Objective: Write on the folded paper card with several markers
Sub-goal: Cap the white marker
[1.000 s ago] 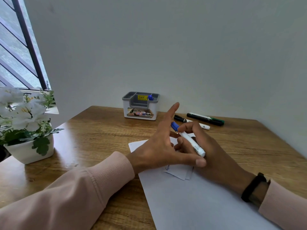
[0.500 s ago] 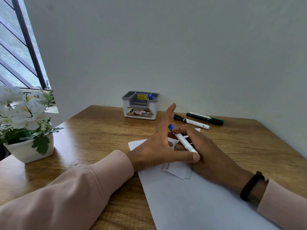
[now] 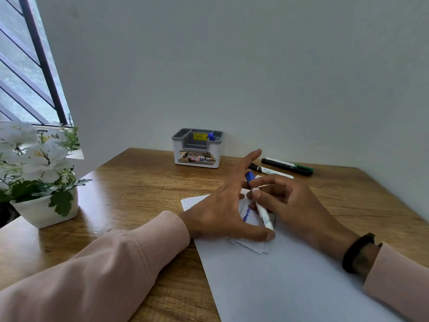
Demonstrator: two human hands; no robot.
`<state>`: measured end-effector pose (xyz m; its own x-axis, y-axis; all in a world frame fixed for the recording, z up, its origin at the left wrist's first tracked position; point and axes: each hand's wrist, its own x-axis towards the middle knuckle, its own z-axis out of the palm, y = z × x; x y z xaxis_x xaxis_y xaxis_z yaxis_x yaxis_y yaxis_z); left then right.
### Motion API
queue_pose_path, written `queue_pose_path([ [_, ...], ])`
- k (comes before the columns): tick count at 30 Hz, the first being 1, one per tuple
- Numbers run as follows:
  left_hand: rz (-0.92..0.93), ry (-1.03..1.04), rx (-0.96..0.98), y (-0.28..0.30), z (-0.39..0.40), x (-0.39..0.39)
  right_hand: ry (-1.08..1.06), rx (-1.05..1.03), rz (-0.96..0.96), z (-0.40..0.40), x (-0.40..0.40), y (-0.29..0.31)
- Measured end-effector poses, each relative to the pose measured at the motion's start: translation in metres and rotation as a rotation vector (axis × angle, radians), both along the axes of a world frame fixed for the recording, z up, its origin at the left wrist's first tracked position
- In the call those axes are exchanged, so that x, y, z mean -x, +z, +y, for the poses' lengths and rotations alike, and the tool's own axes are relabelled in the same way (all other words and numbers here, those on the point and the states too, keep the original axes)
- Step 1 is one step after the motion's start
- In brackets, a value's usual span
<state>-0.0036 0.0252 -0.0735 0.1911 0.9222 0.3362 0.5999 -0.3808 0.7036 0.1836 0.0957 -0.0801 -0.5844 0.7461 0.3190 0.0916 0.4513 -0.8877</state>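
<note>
A small folded white paper card with blue writing lies on a large white sheet on the wooden table. My left hand lies over the card with fingers spread, thumb pressing near its front edge. My right hand holds a white marker with a blue end between its fingers; the marker's lower end sits on the card. Two more markers lie behind: a white and black one and a black and green one.
A white and grey desk organizer with a blue cap in it stands at the back by the wall. A white pot of white flowers sits at the left table edge under the window. A black band circles my right wrist.
The marker's blue end has swung up and back, standing the marker steeper over the card. Blue writing now shows between my hands. My left hand stays spread on the card.
</note>
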Motion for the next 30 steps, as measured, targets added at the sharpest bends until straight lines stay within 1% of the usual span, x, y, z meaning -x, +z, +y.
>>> queue_pose_path([
  [4, 0.069, -0.008, 0.087, 0.005, -0.002, 0.003, -0.004, 0.275, 0.156, 0.002, -0.002, 0.002],
  [5, 0.106, 0.003, 0.115, 0.006, -0.003, 0.006, -0.006, 0.339, 0.201, 0.003, -0.002, 0.003],
  [7, 0.242, 0.024, 0.168, 0.008, -0.006, 0.010, -0.006, 0.429, 0.281, 0.004, -0.002, 0.006],
  [10, 0.408, 0.047, 0.214, 0.011, -0.007, 0.012, -0.040, 0.482, 0.359, 0.008, -0.002, 0.011],
  [12, 0.482, 0.047, 0.196, 0.014, -0.008, 0.014, -0.081, 0.489, 0.399, 0.012, 0.002, 0.018],
  [14, 0.538, 0.026, 0.174, 0.016, -0.009, 0.017, -0.098, 0.505, 0.446, 0.017, 0.007, 0.028],
  [16, 0.545, 0.024, 0.182, 0.015, -0.008, 0.021, -0.085, 0.513, 0.481, 0.022, 0.015, 0.040],
  [21, 0.534, 0.041, 0.213, 0.016, -0.007, 0.031, -0.052, 0.479, 0.497, 0.033, 0.051, 0.069],
  [25, 0.477, 0.056, 0.234, 0.019, -0.009, 0.038, -0.063, 0.411, 0.541, 0.043, 0.089, 0.086],
  [27, 0.475, 0.054, 0.232, 0.019, -0.009, 0.039, -0.158, 0.294, 0.546, 0.050, 0.106, 0.093],
  [30, 0.477, 0.046, 0.221, 0.019, -0.009, 0.039, -0.375, 0.017, 0.485, 0.066, 0.127, 0.099],
])
